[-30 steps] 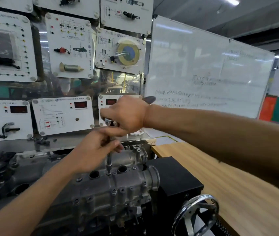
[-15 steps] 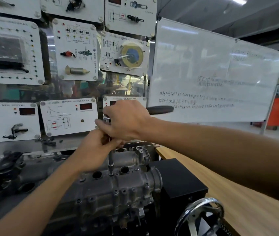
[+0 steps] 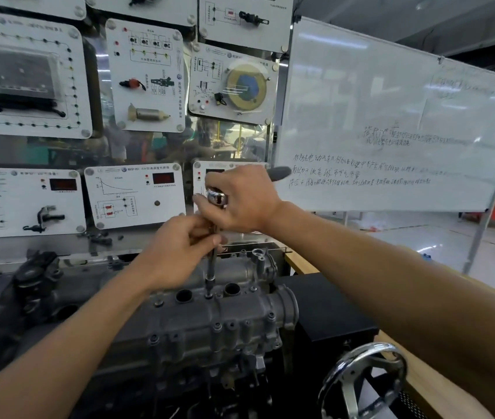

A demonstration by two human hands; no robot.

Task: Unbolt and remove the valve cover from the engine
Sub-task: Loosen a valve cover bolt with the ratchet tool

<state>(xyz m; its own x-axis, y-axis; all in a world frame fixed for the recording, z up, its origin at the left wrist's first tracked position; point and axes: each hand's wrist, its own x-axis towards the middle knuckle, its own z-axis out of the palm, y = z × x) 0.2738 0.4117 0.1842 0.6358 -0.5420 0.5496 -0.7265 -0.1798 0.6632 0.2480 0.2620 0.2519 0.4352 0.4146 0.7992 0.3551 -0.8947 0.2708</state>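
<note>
The right grip (image 3: pixel 240 207) curls round the ratchet (image 3: pixel 217 197) handle, the left grip (image 3: pixel 179 246) pinches its extension (image 3: pixel 211 264), standing upright on a bolt (image 3: pixel 208 296) in the valve cover (image 3: pixel 210 325), which sits atop the engine (image 3: pixel 164 379).

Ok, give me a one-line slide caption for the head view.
Right hand holds the ratchet while left hand steadies its extension bar, socket on the valve cover.

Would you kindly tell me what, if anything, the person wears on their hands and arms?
Nothing worn shows. The left hand and right hand are bare, without gloves. The left forearm and right forearm are uncovered to the picture's edge, so no sleeves appear; neither wrist carries a watch or band.
</note>
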